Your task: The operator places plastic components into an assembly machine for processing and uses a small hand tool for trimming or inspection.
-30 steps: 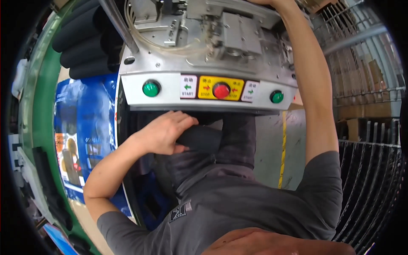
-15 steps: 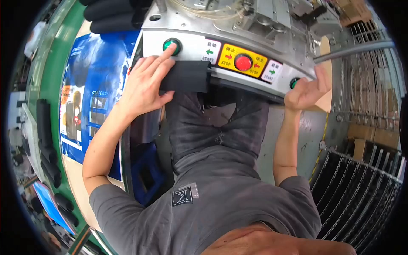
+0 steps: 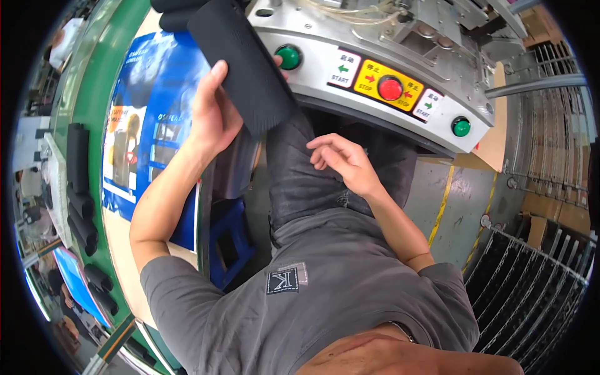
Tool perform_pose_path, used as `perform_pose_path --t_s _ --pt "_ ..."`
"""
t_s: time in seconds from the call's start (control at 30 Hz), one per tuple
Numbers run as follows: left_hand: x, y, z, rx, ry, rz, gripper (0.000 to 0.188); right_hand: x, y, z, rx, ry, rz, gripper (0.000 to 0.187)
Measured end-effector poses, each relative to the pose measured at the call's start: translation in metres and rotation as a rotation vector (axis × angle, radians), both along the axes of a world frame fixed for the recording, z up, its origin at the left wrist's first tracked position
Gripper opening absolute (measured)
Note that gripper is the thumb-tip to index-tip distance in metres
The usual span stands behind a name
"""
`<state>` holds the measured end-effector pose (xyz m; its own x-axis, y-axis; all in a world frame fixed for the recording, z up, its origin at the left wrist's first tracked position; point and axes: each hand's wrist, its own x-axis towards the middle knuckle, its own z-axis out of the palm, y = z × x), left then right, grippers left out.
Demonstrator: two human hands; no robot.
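My left hand (image 3: 215, 112) grips a long black ribbed casing (image 3: 244, 69), thumb on its near left side and fingertips showing past its right edge. The casing is tilted, its lower end above my left thigh, beside the machine's front panel (image 3: 319, 84). On that panel sit a left green button (image 3: 288, 57), a red button (image 3: 390, 89) on a yellow plate, and a right green button (image 3: 461, 127). Over my lap is my right hand (image 3: 347, 164), holding nothing, its fingers loosely bent and apart. It touches none of the buttons.
To the left, a blue printed sheet (image 3: 147, 119) lies on the workbench. More black casings (image 3: 172, 20) are at its far end. A blue stool (image 3: 231, 240) stands under the bench. A grey bar (image 3: 537, 84) and wire racks (image 3: 531, 275) are on the right.
My left hand has lifted the casing from the panel's front edge and tilted it. My right hand has come off the right green button and moved left over my lap.
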<state>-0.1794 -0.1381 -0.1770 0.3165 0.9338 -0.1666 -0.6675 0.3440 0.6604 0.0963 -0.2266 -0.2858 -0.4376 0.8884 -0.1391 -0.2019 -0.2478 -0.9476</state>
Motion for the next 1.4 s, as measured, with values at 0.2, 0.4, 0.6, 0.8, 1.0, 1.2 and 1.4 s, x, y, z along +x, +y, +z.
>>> perform_pose_path --t_s 0.2,0.4,0.6,0.8,1.0,1.2,1.4 --pt "-0.047 -0.005 0.015 0.248 0.473 0.027 0.067 -0.035 0.013 0.015 0.035 -0.046 0.191 0.030" --pt "-0.097 0.021 0.027 0.706 1.199 0.171 0.072 -0.002 0.016 -0.017 0.015 -0.149 0.200 0.035" --pt "-0.113 0.048 -0.008 1.133 2.185 0.393 0.083 0.017 0.023 -0.059 -0.052 -0.127 0.124 0.036" --pt "-0.115 0.097 -0.018 1.215 2.099 0.453 0.088 0.036 0.025 -0.122 -0.166 -0.192 0.055 0.033" --pt "-0.119 0.127 -0.030 1.274 2.086 0.487 0.087 0.050 0.035 -0.139 -0.203 -0.288 -0.035 0.030" --pt "-0.106 0.150 -0.026 1.312 2.059 0.508 0.084 0.040 0.040 -0.167 -0.025 -0.462 0.091 0.030" --pt "-0.098 0.199 -0.028 1.338 2.039 0.507 0.079 0.033 0.028 -0.161 0.087 -0.776 0.276 0.044"
